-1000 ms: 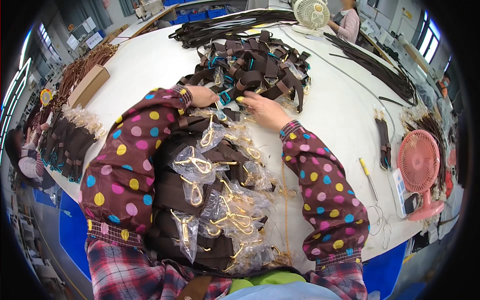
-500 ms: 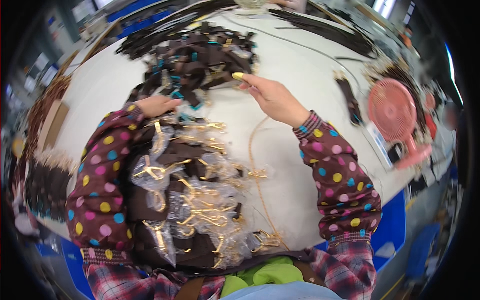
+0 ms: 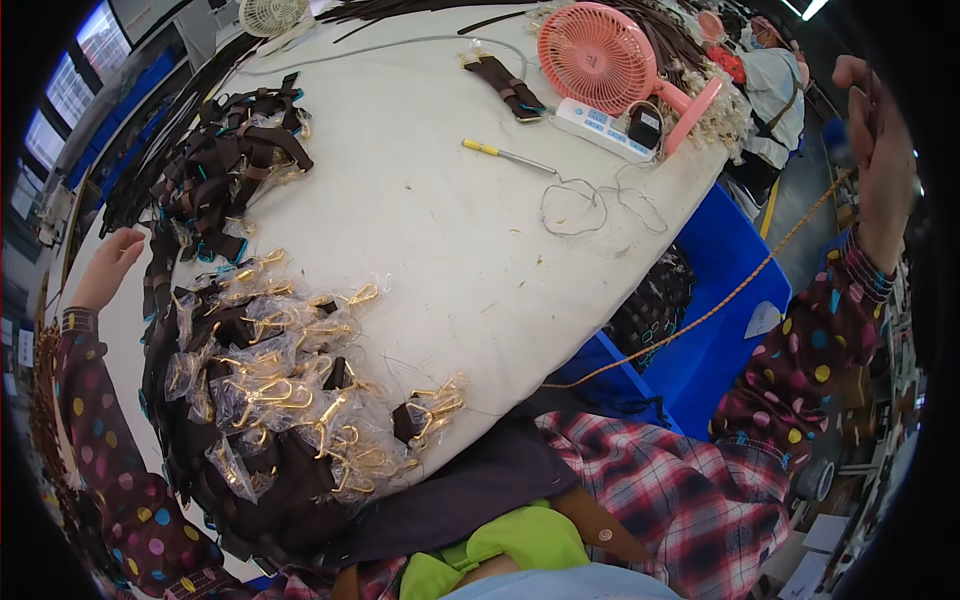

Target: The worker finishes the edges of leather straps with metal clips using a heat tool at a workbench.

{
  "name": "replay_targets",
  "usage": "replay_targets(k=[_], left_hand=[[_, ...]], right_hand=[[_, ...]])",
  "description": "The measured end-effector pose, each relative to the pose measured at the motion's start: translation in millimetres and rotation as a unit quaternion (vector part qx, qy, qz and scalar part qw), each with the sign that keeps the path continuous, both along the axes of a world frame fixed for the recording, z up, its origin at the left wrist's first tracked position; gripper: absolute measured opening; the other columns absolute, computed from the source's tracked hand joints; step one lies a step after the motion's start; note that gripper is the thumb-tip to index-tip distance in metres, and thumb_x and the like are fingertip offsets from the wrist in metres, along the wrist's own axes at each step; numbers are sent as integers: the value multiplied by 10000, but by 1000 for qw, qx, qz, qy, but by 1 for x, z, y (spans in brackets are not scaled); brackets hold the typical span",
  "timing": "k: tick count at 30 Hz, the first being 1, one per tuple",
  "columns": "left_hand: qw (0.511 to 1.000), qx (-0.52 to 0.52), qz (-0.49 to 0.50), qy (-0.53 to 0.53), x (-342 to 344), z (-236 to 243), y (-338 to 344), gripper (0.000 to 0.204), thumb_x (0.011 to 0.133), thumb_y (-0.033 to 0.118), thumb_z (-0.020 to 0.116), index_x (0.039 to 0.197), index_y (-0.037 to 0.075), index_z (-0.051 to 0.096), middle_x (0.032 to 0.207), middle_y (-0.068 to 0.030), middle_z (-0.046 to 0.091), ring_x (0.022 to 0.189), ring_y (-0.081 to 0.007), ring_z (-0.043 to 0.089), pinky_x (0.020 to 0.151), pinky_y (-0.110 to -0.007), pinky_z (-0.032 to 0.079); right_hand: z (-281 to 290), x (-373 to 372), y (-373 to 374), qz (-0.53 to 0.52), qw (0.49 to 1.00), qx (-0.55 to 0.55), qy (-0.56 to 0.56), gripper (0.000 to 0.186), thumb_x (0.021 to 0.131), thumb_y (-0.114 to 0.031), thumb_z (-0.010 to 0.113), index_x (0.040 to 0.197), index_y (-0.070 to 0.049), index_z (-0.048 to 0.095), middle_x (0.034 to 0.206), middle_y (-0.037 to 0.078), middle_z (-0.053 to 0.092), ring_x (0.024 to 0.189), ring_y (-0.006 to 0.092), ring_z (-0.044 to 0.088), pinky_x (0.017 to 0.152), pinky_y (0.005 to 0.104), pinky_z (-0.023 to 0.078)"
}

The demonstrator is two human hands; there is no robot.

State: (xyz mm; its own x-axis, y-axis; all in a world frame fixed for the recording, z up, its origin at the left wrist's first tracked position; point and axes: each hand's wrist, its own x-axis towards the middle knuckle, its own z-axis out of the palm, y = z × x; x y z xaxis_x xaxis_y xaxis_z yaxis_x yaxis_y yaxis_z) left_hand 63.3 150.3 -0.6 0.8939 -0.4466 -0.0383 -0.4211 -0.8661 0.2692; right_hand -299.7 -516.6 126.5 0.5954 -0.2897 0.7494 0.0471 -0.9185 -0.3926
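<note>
Orange cord (image 3: 700, 318) runs over a blue bin (image 3: 725, 250) to the raised right hand (image 3: 882, 165), which grips it — the left hand (image 3: 108, 270), fingers loosely extended, is beside the dark straps (image 3: 200, 190).

The cord (image 3: 735, 290) in the right hand (image 3: 882, 165) is orange; straps (image 3: 215, 165) near the left hand (image 3: 108, 268) are dark brown, snap hooks (image 3: 275, 395) gold.

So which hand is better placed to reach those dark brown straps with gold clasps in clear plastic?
Probably the left hand: it is beside the dark brown straps with plastic-wrapped gold clasps and looks empty. The right hand is raised beyond the white table, apparently holding an orange twisted cord.
</note>
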Motion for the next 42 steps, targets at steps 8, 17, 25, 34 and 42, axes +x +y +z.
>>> replay_targets(k=[8,17,25,34,42], left_hand=[[997,-13,60,-53,-175,29,41,294,926,94,512,1210,18,512,1147,-90,592,1052,-197,567,930,-318,422],[968,-159,187,-48,-338,-35,72,483,877,156,561,1342,95,446,1439,-99,412,1336,-247,374,1068,-425,308],[913,-305,263,-63,-384,-123,76,919,836,634,541,1508,144,151,1548,-108,190,1406,-330,242,1064,-543,285],[836,-516,176,-62,-301,-173,57,675,961,297,442,1506,54,127,1529,-116,218,1369,-213,286,1122,-326,219],[827,-544,133,-37,-224,-177,37,591,984,209,418,1491,21,179,1509,-103,257,1374,-198,273,1131,-323,192]], right_hand=[[-215,34,33,33,954,10,297,284,855,-205,671,1022,-18,537,784,140,611,700,301,624,628,345,487],[-305,36,4,26,969,-50,240,236,860,-118,650,1042,6,565,1069,168,574,919,304,578,762,346,474],[-242,60,205,351,925,-57,131,600,803,-234,733,1298,-14,475,1330,194,476,1219,353,455,1020,409,363],[-278,33,337,552,756,-349,48,395,865,-374,571,1254,-315,535,1477,-80,364,1408,196,245,1112,601,152],[-287,71,338,507,795,-333,-9,349,885,-277,557,1213,-395,552,1409,-92,447,1397,213,268,1132,576,134]])
